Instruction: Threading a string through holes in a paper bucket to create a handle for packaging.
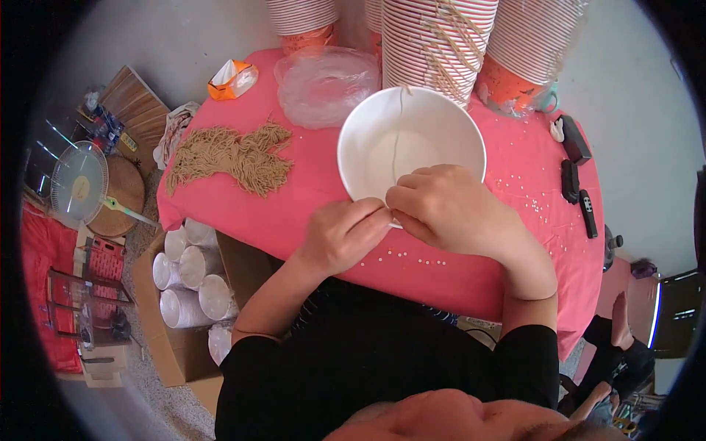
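Note:
A large white paper bucket point(434, 132) stands mouth up, tilted toward me, at the middle of the pink table. From its far rim a thin tan cord point(396, 151) hangs across the inside to the near rim. My left hand point(344, 235) is closed in a pinch at the near left rim. Beside it my right hand point(445, 209) is also closed, with bent fingers over the near rim where the cord ends. The two sets of fingertips almost meet, and they hide the cord's near end.
Tall stacks of paper buckets point(434, 51) rise at the back, one with cords draped over it. A bundle of tan cords point(232, 158) and clear plastic bags point(327, 88) lie to the left. White bits point(526, 202) and black tools point(587, 213) are at right; a cardboard box point(158, 334) holds wrapped cups.

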`<state>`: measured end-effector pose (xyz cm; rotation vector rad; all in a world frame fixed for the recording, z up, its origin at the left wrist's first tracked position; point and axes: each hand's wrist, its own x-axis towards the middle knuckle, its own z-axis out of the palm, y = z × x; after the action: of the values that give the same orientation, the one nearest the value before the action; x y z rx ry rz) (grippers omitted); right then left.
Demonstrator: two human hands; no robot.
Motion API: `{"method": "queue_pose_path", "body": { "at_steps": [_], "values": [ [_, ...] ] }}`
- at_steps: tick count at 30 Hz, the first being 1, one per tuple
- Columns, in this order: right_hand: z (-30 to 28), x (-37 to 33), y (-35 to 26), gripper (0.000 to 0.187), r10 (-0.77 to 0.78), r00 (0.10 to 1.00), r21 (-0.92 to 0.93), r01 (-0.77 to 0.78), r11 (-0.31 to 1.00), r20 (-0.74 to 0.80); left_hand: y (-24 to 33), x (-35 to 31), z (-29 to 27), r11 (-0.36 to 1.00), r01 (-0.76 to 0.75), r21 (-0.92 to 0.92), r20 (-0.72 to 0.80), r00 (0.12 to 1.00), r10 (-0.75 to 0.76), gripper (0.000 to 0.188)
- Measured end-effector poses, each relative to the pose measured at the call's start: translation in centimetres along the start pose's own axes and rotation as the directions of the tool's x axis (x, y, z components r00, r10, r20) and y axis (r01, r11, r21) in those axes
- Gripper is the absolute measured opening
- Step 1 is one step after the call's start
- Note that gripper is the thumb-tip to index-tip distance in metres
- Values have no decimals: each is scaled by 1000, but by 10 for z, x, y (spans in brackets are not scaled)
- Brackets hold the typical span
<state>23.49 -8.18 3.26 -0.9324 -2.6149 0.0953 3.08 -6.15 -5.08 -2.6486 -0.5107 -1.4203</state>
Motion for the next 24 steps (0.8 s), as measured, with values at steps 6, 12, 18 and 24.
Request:
{"method": "queue_pose_path", "body": {
  "at_steps": [6,12,18,24],
  "values": [
    [4,4,8,12,-5,1000,52,6,999,-29,-6,2,4,998,28,-48,-27,999,-30,25],
    [1,3,13,13,21,996,105,-11,994,-91,-10,1,-1,999,52,-16,-30,998,-52,26],
    [0,1,14,9,16,996,115,-6,993,-84,-11,2,-1,998,52,-20,-39,998,-53,29],
    [-2,1,15,8,30,997,106,-21,994,-77,-9,5,-3,994,107,-39,5,994,-107,27]
  ]
}}
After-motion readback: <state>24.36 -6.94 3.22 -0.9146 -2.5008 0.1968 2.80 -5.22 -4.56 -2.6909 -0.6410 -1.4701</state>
